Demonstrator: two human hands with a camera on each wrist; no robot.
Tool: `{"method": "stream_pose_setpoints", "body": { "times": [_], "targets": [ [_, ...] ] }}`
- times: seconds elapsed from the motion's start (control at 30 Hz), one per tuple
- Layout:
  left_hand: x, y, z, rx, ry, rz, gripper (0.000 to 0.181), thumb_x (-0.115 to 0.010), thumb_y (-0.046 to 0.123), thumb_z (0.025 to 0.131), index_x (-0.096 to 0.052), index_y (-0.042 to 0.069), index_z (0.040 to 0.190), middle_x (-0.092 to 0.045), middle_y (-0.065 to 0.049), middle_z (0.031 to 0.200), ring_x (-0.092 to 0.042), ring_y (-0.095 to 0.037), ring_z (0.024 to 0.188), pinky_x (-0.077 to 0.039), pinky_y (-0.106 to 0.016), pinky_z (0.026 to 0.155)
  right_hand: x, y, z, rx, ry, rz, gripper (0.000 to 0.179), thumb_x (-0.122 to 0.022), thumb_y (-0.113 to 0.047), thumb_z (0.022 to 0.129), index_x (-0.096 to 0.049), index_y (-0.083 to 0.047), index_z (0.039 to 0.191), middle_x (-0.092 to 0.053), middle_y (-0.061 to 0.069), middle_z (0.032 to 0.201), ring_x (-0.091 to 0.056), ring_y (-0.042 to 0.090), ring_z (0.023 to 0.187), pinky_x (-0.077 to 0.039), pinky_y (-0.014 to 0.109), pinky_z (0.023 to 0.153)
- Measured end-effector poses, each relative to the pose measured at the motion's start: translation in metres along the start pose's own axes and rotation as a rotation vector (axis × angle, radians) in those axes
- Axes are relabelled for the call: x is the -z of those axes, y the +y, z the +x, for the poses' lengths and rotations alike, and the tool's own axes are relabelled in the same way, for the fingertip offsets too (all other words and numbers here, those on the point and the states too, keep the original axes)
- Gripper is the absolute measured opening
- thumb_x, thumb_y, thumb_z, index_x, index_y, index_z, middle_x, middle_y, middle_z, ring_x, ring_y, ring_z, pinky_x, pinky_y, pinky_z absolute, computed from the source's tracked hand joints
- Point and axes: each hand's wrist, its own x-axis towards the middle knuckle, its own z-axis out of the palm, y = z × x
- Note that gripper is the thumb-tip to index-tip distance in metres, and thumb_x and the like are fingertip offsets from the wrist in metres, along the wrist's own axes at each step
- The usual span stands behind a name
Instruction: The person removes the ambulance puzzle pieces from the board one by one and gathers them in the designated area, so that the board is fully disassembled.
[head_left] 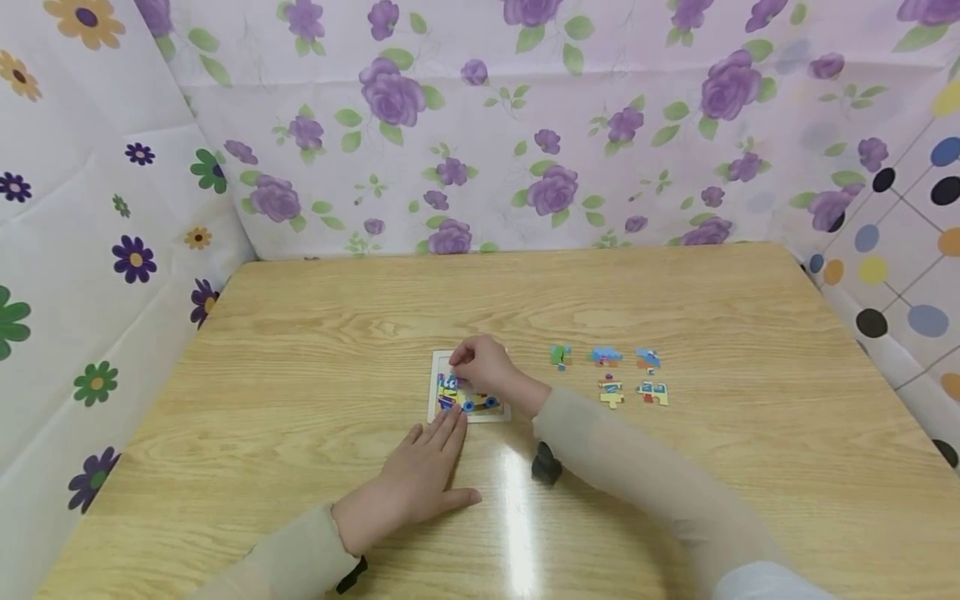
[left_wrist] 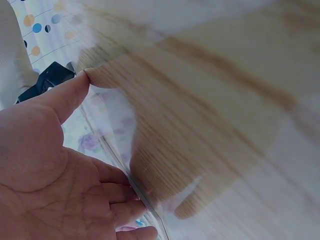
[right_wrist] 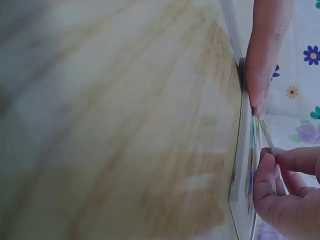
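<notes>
A white-framed jigsaw puzzle tray [head_left: 432, 387] lies on the table, partly filled with a colourful vehicle picture that has a face and blue wheels. Over its upper part, my right hand [head_left: 486, 367] pinches a thin puzzle piece [right_wrist: 267, 133] between thumb and fingertips. The right wrist view shows this piece tilted, one end close to the tray's surface. My left hand [head_left: 416, 482] rests flat, straight fingertips on the tray's near edge and thumb spread to the side. The right hand hides much of the tray's upper right.
Right of the tray lie several loose pieces, among them a green one [head_left: 559, 356], a blue one [head_left: 606, 356] and a yellow one [head_left: 611, 394]. The wooden table [head_left: 337, 308] meets a flowered cloth [head_left: 480, 142] at its back edge.
</notes>
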Motion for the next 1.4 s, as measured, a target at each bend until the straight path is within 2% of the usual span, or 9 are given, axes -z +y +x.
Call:
{"method": "stream_pose_setpoints", "body": {
  "times": [0.23,0.4,0.67,0.9,1.2,1.4],
  "targets": [
    [0.002,0.0,-0.001,-0.002,0.001,-0.011,0.091,-0.057,0.057,0.088,-0.024,-0.003,0.148,-0.016,-0.018,0.158,-0.018,-0.031,0.145,-0.026,-0.052,0.113,0.01,0.0,-0.004,0.02,-0.019,0.012,0.01,-0.063,-0.001,0.089,-0.065,0.001,0.098,-0.063,0.009,0.089,-0.059,0.014,0.078,-0.052,0.022,0.069],
    [0.001,0.0,0.0,0.002,0.004,-0.01,0.092,-0.057,0.057,0.087,-0.024,-0.003,0.148,-0.016,-0.018,0.158,-0.018,-0.031,0.145,-0.026,-0.053,0.113,0.024,-0.002,-0.011,0.016,-0.035,0.058,0.013,-0.061,0.002,0.089,-0.064,0.005,0.101,-0.062,0.011,0.09,-0.061,0.016,0.078,-0.056,0.023,0.072],
    [0.002,0.001,-0.001,0.01,0.0,-0.007,0.092,-0.057,0.057,0.087,-0.024,-0.003,0.148,-0.017,-0.017,0.157,-0.019,-0.031,0.145,-0.027,-0.052,0.113,0.05,-0.003,-0.023,0.044,-0.021,0.071,0.016,-0.062,0.001,0.089,-0.063,0.008,0.104,-0.063,0.013,0.089,-0.064,0.016,0.077,-0.057,0.028,0.073],
    [0.003,0.001,-0.002,0.001,0.013,-0.004,0.092,-0.058,0.057,0.087,-0.025,-0.003,0.148,-0.018,-0.018,0.157,-0.02,-0.031,0.145,-0.027,-0.053,0.112,0.075,0.001,-0.034,0.046,-0.017,0.087,0.018,-0.062,0.0,0.089,-0.062,0.01,0.105,-0.062,0.011,0.088,-0.064,0.018,0.079,-0.057,0.041,0.081],
    [0.001,0.001,-0.002,-0.013,0.05,-0.008,0.092,-0.06,0.056,0.086,-0.027,-0.004,0.147,-0.02,-0.02,0.156,-0.023,-0.033,0.144,-0.029,-0.054,0.111,0.104,0.011,-0.051,0.033,-0.003,0.063,0.019,-0.061,-0.001,0.089,-0.06,0.01,0.105,-0.061,0.009,0.086,-0.063,0.021,0.08,-0.056,0.042,0.082],
    [0.002,0.001,-0.002,-0.017,0.051,-0.003,0.092,-0.06,0.056,0.086,-0.027,-0.004,0.147,-0.021,-0.02,0.156,-0.024,-0.033,0.143,-0.03,-0.054,0.11,0.116,0.027,-0.058,-0.006,0.007,0.014,0.014,-0.061,-0.001,0.089,-0.061,0.008,0.101,-0.06,0.009,0.087,-0.063,0.02,0.081,-0.057,0.038,0.079]
  ]
}}
